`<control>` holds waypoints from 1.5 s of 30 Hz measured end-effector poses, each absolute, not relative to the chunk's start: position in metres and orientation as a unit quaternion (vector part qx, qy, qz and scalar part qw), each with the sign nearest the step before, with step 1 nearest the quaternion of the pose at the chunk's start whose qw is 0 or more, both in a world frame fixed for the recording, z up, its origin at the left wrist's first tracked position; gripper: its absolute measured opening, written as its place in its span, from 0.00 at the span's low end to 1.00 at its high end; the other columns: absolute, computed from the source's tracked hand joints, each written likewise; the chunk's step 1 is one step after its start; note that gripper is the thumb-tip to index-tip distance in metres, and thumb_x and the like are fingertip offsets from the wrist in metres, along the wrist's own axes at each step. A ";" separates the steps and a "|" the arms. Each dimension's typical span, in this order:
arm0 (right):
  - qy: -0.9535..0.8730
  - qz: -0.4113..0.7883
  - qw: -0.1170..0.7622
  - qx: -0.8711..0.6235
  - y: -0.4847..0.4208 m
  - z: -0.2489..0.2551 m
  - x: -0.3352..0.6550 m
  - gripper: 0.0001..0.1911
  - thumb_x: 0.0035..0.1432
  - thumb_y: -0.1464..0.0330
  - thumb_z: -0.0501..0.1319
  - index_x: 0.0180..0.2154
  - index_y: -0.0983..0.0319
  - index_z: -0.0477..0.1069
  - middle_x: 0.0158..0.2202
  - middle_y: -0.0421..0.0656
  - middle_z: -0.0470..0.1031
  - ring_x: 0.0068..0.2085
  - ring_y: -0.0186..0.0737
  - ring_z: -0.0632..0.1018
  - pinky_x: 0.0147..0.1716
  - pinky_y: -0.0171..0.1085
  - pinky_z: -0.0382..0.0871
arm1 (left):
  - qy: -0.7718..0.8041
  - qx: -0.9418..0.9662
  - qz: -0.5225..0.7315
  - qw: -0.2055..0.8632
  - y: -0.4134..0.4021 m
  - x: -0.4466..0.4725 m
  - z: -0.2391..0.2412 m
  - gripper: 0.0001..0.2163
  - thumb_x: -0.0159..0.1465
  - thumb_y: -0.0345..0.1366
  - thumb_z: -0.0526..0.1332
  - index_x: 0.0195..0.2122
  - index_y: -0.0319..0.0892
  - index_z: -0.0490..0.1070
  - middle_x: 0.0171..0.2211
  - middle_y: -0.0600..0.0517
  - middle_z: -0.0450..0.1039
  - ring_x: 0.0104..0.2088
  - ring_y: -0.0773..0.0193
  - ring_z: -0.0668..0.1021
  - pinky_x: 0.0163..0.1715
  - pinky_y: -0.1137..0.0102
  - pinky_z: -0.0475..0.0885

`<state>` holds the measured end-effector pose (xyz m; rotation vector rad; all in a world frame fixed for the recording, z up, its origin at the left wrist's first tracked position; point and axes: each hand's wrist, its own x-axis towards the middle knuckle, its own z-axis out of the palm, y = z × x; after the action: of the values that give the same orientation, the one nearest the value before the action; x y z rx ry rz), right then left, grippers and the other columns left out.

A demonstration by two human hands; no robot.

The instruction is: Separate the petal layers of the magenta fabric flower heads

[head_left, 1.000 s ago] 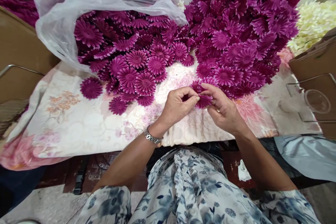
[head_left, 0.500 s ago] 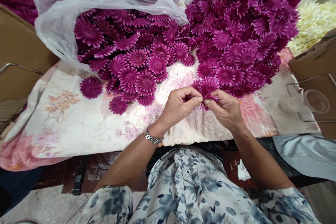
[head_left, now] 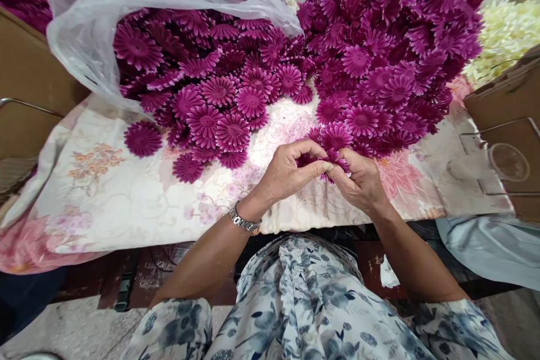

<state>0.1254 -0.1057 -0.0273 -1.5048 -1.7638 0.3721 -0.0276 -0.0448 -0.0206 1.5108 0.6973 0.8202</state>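
Observation:
Both hands meet above the front of the table, pinching one purple artificial flower (head_left: pixel 335 162) between them. My left hand (head_left: pixel 293 166), with a metal watch (head_left: pixel 244 218) at its wrist, closes thumb and forefinger on the flower's near left side. From the right, my right hand (head_left: pixel 358 177) grips the same flower, its thumb almost touching the left thumb. Fingers hide part of the petals. Just behind the hands rises a tall heap of purple flower heads (head_left: pixel 396 90). To the left, more purple flower heads (head_left: pixel 219 90) spill out of a clear plastic bag (head_left: pixel 88 39).
A flowered cloth (head_left: pixel 139 208) covers the table. One loose flower head (head_left: pixel 142 138) lies at the left. Cardboard boxes stand at the left (head_left: pixel 29 90) and right (head_left: pixel 506 95), the right one with a clear plastic cup (head_left: pixel 508 161). Pale yellow blossoms (head_left: pixel 512 39) are behind it.
My right hand has turned a little and its thumb has slid in closer to the left thumb. The flower has shifted slightly between the fingers; both hands still hold it.

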 end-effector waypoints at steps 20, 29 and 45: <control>-0.618 0.233 0.464 -0.591 -0.112 -0.035 0.127 0.12 0.56 0.63 0.60 0.24 0.61 0.64 0.19 0.34 0.61 0.21 0.27 0.63 0.21 0.30 0.57 | 0.284 0.654 0.339 0.614 -0.043 -0.026 -0.025 0.09 0.56 0.37 0.62 0.22 0.38 0.69 0.20 0.55 0.66 0.23 0.73 0.65 0.24 0.75 0.61; -0.660 0.174 0.427 -0.593 -0.110 -0.034 0.124 0.21 0.60 0.60 0.55 0.19 0.60 0.53 0.17 0.34 0.52 0.19 0.27 0.56 0.20 0.31 0.51 | 0.296 0.659 0.344 0.600 -0.045 -0.027 -0.022 0.05 0.57 0.35 0.62 0.27 0.39 0.72 0.26 0.53 0.71 0.26 0.71 0.70 0.28 0.75 0.64; -0.704 0.116 0.409 -0.569 -0.111 -0.036 0.128 0.10 0.59 0.66 0.57 0.26 0.59 0.61 0.22 0.36 0.63 0.23 0.30 0.65 0.24 0.33 0.57 | 0.284 0.677 0.319 0.600 -0.043 -0.029 -0.020 0.03 0.55 0.33 0.62 0.29 0.38 0.71 0.25 0.54 0.69 0.26 0.72 0.68 0.28 0.75 0.64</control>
<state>0.1276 -0.1105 -0.0361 -1.4333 -1.7737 0.2927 -0.0292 -0.0431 -0.0205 1.5696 0.6577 0.7397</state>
